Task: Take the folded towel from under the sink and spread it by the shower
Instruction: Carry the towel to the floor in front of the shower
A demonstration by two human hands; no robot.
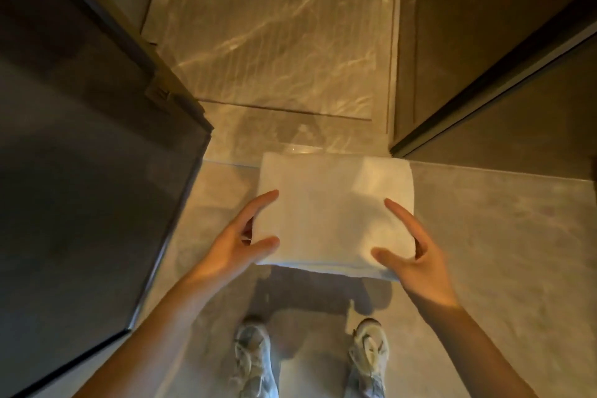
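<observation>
Both hands hold a folded white towel (334, 213) flat in the air at about waist height, one on each side. The left hand (237, 241) grips the towel's left edge, with the thumb and forefinger lying spread on top and the other fingers tucked out of sight beneath. The right hand (416, 255) mirrors it on the right edge, thumb and forefinger on top, the rest hidden below. Both forearms are bare.

The towel is a thick, soft-looking rectangle, folded several times, with rounded folded edges and a faintly fuzzy surface. It casts a dark shadow on the floor (484, 236) just in front of two pale, laced sneakers (255, 355), which stand apart on smooth grey-beige tile.

Beyond the towel lies the shower floor (274, 42), a sunken rectangular tray of glossy, veined, marble-like stone that catches streaks of light. A thin seam marks its near edge. The towel's far edge hangs over the threshold between the tile and this tray.

To the left stands a dark, smoky glass panel (80, 155) with a small metal hinge (160, 94). To the right, a second dark-framed panel (500, 90) angles away.
</observation>
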